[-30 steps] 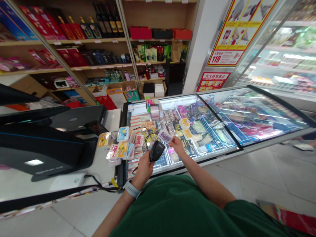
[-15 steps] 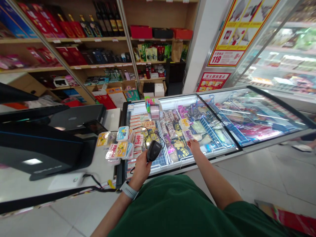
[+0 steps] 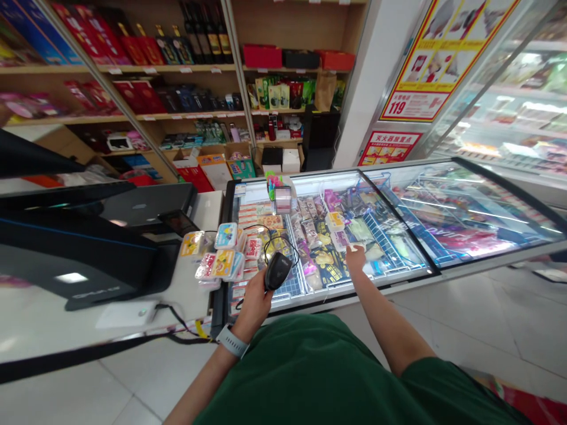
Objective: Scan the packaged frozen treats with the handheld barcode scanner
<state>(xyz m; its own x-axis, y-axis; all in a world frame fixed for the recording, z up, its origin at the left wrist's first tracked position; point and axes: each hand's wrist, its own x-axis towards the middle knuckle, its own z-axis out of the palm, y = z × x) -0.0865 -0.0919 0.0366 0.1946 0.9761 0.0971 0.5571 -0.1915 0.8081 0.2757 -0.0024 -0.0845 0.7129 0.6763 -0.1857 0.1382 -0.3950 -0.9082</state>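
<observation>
While your left hand (image 3: pixel 257 295) stays out of it, wrapped around the black barcode scanner (image 3: pixel 277 271) low over the near rim of the chest freezer (image 3: pixel 390 282), the relation to watch sits on the other side. Your right hand (image 3: pixel 355 258) is stretched forward over the freezer's glass top, fingers extended toward a small white-and-pink packet (image 3: pixel 341 240) that lies just ahead of the fingertips and a little to their left. You can't tell from this view whether the fingers touch it or hover just short (the hand looks loose, not closed on anything). The packet's long side runs roughly away from you, in line with your forearm. Your right hand is clearly the nearer one; the scanner hand is well apart from it, closer to the stack of small colourful tubs (image 3: pixel 220 258) on the counter (image 3: pixel 190 295).
</observation>
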